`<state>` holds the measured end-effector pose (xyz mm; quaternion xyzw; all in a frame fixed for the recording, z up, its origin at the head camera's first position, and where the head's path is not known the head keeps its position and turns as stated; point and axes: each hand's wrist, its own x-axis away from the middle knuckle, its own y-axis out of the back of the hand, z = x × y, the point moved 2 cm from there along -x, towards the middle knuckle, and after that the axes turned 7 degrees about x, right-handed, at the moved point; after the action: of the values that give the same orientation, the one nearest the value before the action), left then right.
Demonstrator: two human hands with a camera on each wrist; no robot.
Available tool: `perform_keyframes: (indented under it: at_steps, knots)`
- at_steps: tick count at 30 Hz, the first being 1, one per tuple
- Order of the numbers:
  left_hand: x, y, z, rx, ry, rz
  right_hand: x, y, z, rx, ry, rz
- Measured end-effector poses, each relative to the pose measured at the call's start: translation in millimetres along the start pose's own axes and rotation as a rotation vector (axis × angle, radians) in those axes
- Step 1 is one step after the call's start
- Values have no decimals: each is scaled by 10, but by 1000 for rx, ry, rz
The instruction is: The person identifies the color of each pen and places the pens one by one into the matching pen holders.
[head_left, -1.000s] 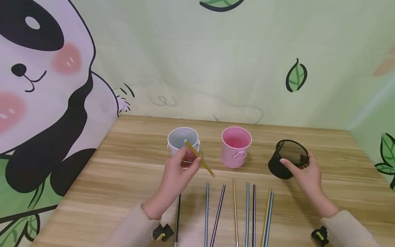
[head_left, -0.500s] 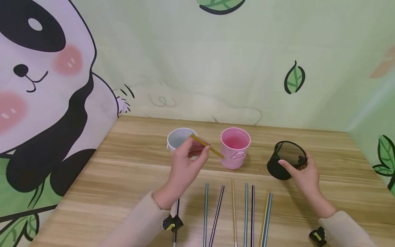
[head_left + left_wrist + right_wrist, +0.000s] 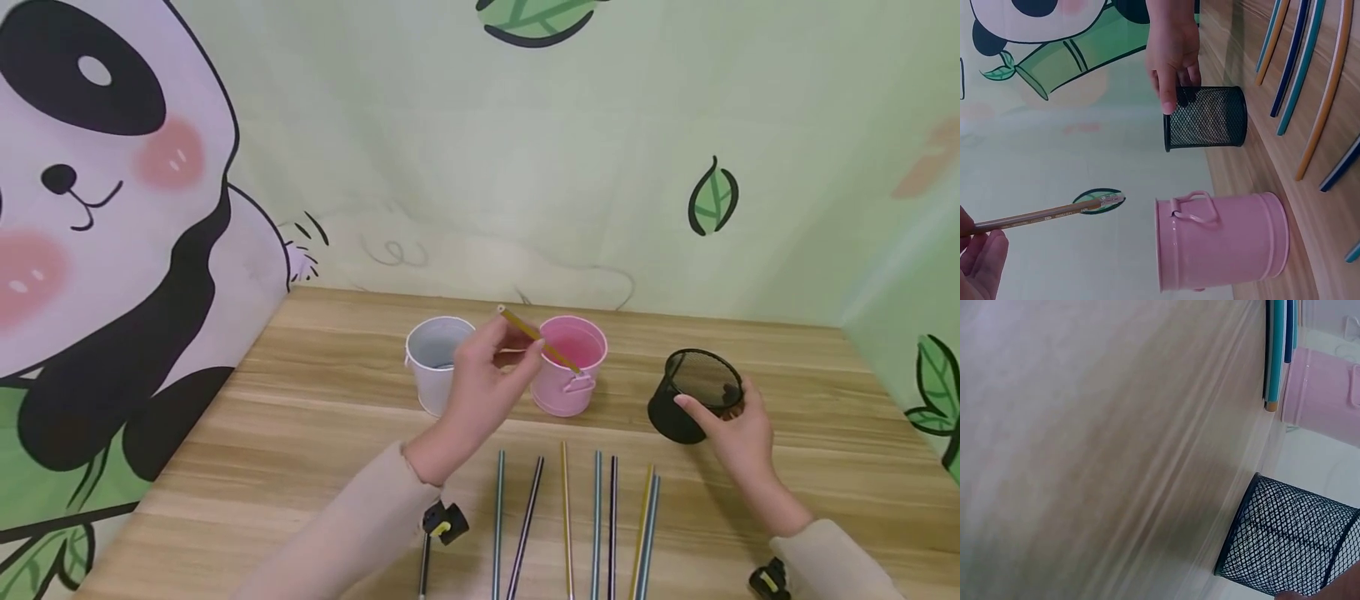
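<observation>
My left hand pinches a gold pencil between thumb and fingers, lifted off the table. In the head view the pencil slants across the front rim of the pink bucket. Its eraser end points away from the hand in the left wrist view, apart from the bucket. On the right, my right hand grips the rim of a black mesh pen holder, thumb at the near side. The holder stands on the table; most fingers are hidden behind it.
A white bucket stands left of the pink one, partly covered by my left hand; something small and dark shows inside. Several pencils lie in a row on the wooden table: teal, dark purple, gold. A printed curtain hangs behind.
My left hand has carried the gold pencil rightward, from in front of the white bucket to the pink one. The right hand stays on the mesh holder.
</observation>
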<state>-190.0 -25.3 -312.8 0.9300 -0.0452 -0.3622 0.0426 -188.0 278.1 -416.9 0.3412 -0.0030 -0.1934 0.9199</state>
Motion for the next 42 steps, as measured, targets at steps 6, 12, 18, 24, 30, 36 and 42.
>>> perform_keyframes:
  at_steps: [6,12,18,24,30,36,42]
  knots:
    - [-115,-170,7,30,-17,28,11,0,-13,-5,10,-18]
    - [-189,-342,-15,44,-76,44,11,3,0,-5,15,-30]
    - [-207,-468,-22,64,-80,46,13,-1,12,-1,18,-43]
    - [-218,-594,-3,103,-71,52,7,3,6,-5,22,-42]
    - [-250,-727,-26,75,-95,75,-10,5,-15,-8,23,-24]
    - [-346,-789,-93,-26,-128,141,-22,28,35,-22,11,-7]
    - [-366,-938,-51,-20,-113,215,-6,26,-6,-13,23,-29]
